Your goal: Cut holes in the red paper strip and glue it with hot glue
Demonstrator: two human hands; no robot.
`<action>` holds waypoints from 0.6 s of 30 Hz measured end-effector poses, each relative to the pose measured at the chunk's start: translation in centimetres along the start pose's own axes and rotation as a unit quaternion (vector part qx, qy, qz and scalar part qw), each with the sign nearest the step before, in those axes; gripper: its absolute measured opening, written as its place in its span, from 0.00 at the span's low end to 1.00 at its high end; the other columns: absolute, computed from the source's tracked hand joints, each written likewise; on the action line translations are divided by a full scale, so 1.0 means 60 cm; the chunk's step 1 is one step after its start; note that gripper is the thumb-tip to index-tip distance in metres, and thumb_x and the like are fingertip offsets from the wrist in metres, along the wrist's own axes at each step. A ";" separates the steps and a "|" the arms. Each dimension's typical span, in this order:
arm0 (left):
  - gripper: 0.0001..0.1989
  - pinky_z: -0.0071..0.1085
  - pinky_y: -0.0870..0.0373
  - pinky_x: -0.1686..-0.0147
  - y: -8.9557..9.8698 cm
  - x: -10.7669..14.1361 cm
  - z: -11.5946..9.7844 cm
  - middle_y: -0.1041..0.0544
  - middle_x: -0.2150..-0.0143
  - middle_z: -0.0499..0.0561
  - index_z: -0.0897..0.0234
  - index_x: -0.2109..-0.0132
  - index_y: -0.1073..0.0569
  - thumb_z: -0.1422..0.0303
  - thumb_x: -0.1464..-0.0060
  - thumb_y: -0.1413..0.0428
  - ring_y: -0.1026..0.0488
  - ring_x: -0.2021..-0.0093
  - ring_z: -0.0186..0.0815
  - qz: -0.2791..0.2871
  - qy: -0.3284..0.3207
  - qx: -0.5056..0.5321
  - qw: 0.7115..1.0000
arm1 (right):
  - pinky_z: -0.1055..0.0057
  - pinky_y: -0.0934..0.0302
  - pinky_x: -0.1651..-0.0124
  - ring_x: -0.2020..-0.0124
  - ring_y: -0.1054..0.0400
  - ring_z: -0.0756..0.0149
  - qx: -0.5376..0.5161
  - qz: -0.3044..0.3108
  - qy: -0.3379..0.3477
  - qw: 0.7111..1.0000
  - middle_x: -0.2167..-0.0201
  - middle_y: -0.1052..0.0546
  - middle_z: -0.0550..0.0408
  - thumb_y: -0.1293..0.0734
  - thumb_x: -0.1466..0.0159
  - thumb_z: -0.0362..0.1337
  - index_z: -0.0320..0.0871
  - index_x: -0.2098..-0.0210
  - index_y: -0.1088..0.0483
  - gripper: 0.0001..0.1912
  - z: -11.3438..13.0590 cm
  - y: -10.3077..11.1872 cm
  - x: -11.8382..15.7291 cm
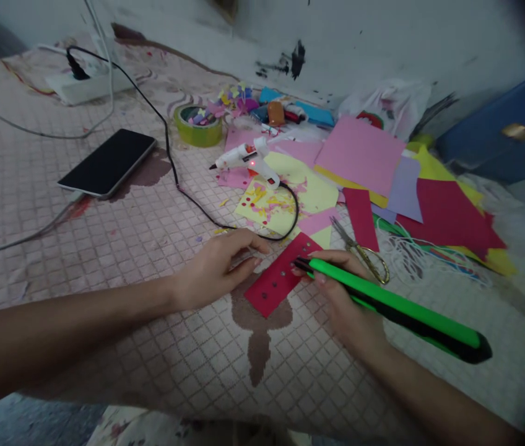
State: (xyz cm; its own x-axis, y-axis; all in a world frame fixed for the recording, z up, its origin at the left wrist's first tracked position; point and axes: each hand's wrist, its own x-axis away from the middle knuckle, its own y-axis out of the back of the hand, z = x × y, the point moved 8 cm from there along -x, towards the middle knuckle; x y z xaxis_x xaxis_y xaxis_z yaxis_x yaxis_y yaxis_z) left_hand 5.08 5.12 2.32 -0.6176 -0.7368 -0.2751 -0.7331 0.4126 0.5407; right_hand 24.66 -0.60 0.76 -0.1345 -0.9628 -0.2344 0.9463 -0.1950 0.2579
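Red and dotted, the strip (273,282) lies at three o'clock from the empty, parted fingers (244,271) of my left hand (213,272), long axis seven-to-one, nearer my right hand (348,303), gripping a green-and-black tool (397,303).

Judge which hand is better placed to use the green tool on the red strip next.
Likely the right hand, gripping the green tool with its tip at the red strip. The left hand, beside the strip, appears empty.

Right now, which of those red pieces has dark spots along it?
The spotted strip between the left hand and right hand; the red strip beside the scissors and the larger red sheet further right show none.
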 end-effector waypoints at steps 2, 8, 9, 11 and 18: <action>0.08 0.31 0.26 0.57 0.004 -0.001 -0.004 0.21 0.56 0.52 0.63 0.55 0.25 0.72 0.35 0.49 0.23 0.56 0.35 -0.002 -0.017 0.015 1.000 | 0.63 0.25 0.58 0.62 0.21 0.61 0.031 -0.026 0.019 0.999 0.62 0.19 0.55 0.32 0.35 0.36 0.49 0.55 0.26 0.09 0.003 0.012 -0.003; 0.16 0.41 0.28 0.48 -0.016 0.008 -0.025 0.23 0.49 0.57 0.64 0.50 0.26 0.57 0.36 0.42 0.26 0.47 0.43 0.037 -0.065 -0.043 0.996 | 0.60 0.27 0.57 0.63 0.22 0.62 0.039 -0.094 0.056 0.993 0.62 0.21 0.56 0.34 0.34 0.37 0.51 0.56 0.27 0.07 0.005 0.051 -0.024; 0.22 0.46 0.29 0.46 -0.022 0.011 -0.028 0.24 0.46 0.60 0.65 0.47 0.28 0.52 0.39 0.40 0.28 0.45 0.47 0.043 -0.068 -0.068 0.994 | 0.60 0.27 0.56 0.63 0.22 0.62 0.036 -0.102 0.055 0.993 0.62 0.21 0.56 0.33 0.35 0.37 0.51 0.56 0.27 0.07 0.003 0.057 -0.028; 0.34 0.54 0.32 0.44 -0.037 0.016 -0.034 0.26 0.43 0.64 0.66 0.44 0.31 0.46 0.48 0.36 0.30 0.42 0.54 0.057 -0.072 -0.113 0.989 | 0.61 0.27 0.57 0.64 0.22 0.62 0.014 -0.116 0.050 0.992 0.62 0.22 0.56 0.33 0.35 0.38 0.50 0.56 0.27 0.08 0.000 0.066 -0.037; 0.36 0.56 0.34 0.45 -0.058 0.024 -0.035 0.28 0.39 0.62 0.59 0.38 0.37 0.57 0.49 0.33 0.32 0.40 0.56 0.081 -0.069 -0.176 0.979 | 0.74 0.38 0.74 0.78 0.34 0.73 -0.024 -0.085 -0.011 0.996 0.75 0.28 0.63 0.33 0.37 0.36 0.47 0.52 0.27 0.13 -0.008 0.069 -0.061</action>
State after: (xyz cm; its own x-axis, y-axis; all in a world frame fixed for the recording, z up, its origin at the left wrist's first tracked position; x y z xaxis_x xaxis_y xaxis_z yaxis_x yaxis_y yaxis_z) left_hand 7.36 1.53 1.70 -0.7680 -0.5878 -0.2542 -0.4933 0.2899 0.8201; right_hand 29.21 2.21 2.21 -0.2997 -0.9208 -0.2496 0.9221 -0.3468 0.1719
